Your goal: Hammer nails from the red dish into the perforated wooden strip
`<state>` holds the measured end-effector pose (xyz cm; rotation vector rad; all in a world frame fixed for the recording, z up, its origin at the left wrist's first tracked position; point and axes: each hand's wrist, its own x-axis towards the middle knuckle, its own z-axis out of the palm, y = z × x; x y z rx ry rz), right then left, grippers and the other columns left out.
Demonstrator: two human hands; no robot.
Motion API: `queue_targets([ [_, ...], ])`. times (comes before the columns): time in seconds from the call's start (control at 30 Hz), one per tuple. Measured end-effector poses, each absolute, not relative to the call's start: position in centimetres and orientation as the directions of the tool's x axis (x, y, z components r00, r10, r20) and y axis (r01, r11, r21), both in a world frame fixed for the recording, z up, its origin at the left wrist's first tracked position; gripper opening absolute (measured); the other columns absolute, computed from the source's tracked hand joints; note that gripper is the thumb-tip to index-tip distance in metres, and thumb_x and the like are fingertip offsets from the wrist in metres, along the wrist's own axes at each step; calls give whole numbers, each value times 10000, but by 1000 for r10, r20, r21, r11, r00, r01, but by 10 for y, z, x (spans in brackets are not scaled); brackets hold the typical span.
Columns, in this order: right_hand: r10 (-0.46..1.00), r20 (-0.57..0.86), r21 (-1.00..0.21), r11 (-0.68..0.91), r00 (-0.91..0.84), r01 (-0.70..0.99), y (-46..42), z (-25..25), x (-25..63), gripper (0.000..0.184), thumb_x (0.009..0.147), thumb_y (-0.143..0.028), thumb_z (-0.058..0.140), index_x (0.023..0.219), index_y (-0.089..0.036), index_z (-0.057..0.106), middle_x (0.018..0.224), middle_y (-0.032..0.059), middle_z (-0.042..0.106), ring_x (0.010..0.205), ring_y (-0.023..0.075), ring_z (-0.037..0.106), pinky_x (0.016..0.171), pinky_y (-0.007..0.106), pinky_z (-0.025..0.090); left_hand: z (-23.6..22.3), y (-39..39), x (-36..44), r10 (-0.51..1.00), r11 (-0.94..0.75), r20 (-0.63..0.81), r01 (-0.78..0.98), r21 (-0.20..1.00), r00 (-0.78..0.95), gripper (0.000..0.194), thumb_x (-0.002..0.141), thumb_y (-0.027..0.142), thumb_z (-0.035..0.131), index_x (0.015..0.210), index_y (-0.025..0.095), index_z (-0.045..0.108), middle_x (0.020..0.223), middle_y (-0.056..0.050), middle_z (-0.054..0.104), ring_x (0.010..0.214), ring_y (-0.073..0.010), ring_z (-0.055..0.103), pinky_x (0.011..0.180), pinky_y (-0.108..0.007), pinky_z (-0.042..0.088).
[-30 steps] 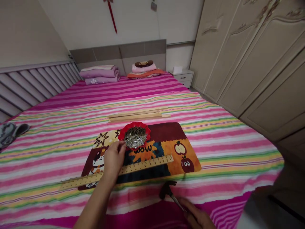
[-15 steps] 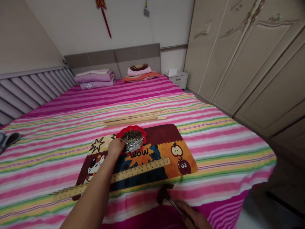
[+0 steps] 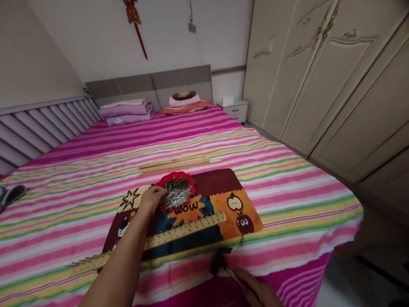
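My left hand reaches into the left side of a red dish heaped with small metal nails; its fingers are curled among the nails. The dish sits on a colourful cartoon mat on the bed. A long wooden strip with a row of nails driven in lies across the mat's near part, passing under my left forearm. My right hand, at the bottom edge, grips the handle of a dark-headed hammer resting on the bedspread.
A striped pink bedspread covers the bed. Several plain wooden strips lie behind the dish. Folded bedding and pillows sit at the headboard. A wardrobe stands at right, a nightstand beyond, a slipper at far left.
My left hand moved forward from the wooden strip to the red dish and dipped into the nails. The right hand and hammer stayed put. The view drifted slightly.
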<state>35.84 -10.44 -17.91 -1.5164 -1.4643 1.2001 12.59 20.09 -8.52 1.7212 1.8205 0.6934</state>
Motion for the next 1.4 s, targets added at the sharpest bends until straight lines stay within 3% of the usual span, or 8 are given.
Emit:
queue_targets([
  [0.1,988,-139,-938,-112,-59,329,-105,-181,358,398,886,-301,430,1234,-189,585,1224,87,636,1120,201,596,970,284,443,-71,187,118,996,84,-85,547,833,-24,227,641,358,546,732,153,582,639,-20,616,561,-114,566,554,-226,482],
  [0.2,989,-138,-939,-116,-47,323,-106,-185,357,392,889,-278,416,1236,-196,576,1219,85,640,1122,205,595,955,291,458,-56,160,112,986,161,-165,227,960,-1,374,535,321,683,854,143,600,712,-21,639,576,-93,577,567,-211,504],
  [0.27,990,-133,-937,-112,-43,331,-108,-187,356,389,885,-251,407,1231,-195,575,1218,86,640,1127,208,592,956,302,458,-52,136,109,975,223,-222,-6,975,17,484,453,268,772,897,145,627,706,-20,646,575,-91,584,553,-196,508],
  [0.33,990,-138,-930,-117,-37,347,-108,-187,355,395,875,-226,405,1230,-184,573,1205,93,647,1118,210,598,963,315,455,-54,110,108,969,245,-246,-85,966,3,474,417,269,816,840,138,649,701,-29,655,581,-103,597,537,-189,512],
  [0.57,989,-145,-921,-127,-20,368,-109,-184,352,406,865,-193,404,1238,-152,560,1180,104,659,1096,212,612,965,336,456,-106,52,122,954,296,-297,-20,955,-38,448,459,420,805,760,116,672,727,-56,677,640,-126,616,561,-192,514],
  [0.8,992,-122,-925,-108,-16,364,-110,-183,351,403,872,-196,416,1248,-159,555,1215,103,638,1132,208,589,992,342,433,-144,49,137,978,157,-142,90,984,-151,345,585,454,707,776,175,634,724,-17,674,711,-141,626,667,-236,512],
  [1.07,994,-107,-928,-96,-12,360,-110,-186,352,399,867,-200,428,1240,-181,567,1210,90,645,1112,210,604,971,341,456,-146,43,140,977,119,-31,415,902,-212,244,669,433,611,797,231,663,790,-5,697,784,-176,634,793,-286,484],
  [1.4,994,-100,-931,-79,-41,357,-117,-157,343,376,921,-250,414,1275,-223,538,1227,66,636,1125,204,594,970,334,459,-149,41,140,965,-141,241,570,810,-104,192,736,382,540,749,225,650,822,-39,684,815,-195,617,783,-300,484],
])
